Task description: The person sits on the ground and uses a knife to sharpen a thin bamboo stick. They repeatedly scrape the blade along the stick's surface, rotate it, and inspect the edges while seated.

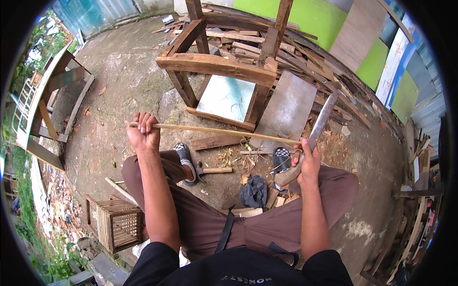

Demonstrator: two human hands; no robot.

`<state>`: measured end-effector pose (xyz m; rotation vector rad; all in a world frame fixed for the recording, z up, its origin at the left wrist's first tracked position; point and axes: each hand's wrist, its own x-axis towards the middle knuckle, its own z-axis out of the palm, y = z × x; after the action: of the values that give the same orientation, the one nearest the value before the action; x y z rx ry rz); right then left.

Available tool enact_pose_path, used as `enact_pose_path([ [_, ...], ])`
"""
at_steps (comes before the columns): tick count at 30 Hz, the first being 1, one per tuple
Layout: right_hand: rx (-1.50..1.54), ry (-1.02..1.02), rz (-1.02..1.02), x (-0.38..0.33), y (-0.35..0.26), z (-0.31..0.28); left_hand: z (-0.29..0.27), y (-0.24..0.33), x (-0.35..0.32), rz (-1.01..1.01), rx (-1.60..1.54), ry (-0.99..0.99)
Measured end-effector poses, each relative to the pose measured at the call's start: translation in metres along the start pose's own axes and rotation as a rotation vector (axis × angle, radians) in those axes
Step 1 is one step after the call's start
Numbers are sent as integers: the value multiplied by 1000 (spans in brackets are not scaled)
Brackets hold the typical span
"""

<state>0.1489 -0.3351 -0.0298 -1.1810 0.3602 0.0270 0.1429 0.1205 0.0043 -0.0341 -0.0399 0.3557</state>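
The person wears a black top with short sleeves, brown trousers (286, 219) with a dark strap hanging at the waist, and black-and-white checkered slip-on sandals (183, 157). Both forearms are bare, and neither hand is gloved.

My outdoor yard — bare, cracked concrete floor (129, 76).
A rough wooden frame (217, 64) stands ahead of me, scrap planks (310, 62) heaped behind — green and blue panels (381, 62) along the right, daylight.
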Motion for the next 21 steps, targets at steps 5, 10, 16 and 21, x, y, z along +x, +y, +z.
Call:
enact_pose_path([
  [5, 51, -29, 116, -1, 9, -6, 14, -26, -4, 245, 250, 142],
  [10, 144, -91, 264, -9, 20, -2, 17, -108, -38, 162, 835, 353],
  [16, 90, -193, 279, -32, 24, 22, -46, -201, -119, -465, 1487, 41],
  [21, 43, -343, 195, -60, 23, 42, -30, -223, -127, -345, 1090, 0],
])
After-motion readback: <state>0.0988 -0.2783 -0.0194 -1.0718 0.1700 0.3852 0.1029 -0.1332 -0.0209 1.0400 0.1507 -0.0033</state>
